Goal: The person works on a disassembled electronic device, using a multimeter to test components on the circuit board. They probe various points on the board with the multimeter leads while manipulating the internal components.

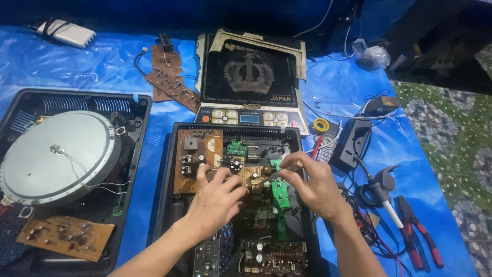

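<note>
The cooker (169,154) lay open. The left hand (215,200) pressed its boards (197,154); the right hand (312,187) pinched a small part (295,165).

Your sheet (359,92) is bright blue; casing (166,179) black; boards: brown (197,159) & green (280,192). Glass top (248,77) black w/ pale crown pattern. Pliers (420,241) red-handled, tape roll (321,125) yellow.

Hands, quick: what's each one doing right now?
Left hand: fingers curled down on the brown circuit board, gripping nothing clearly.
Right hand: fingertips pinched on a small brass-coloured part above the green board.
</note>
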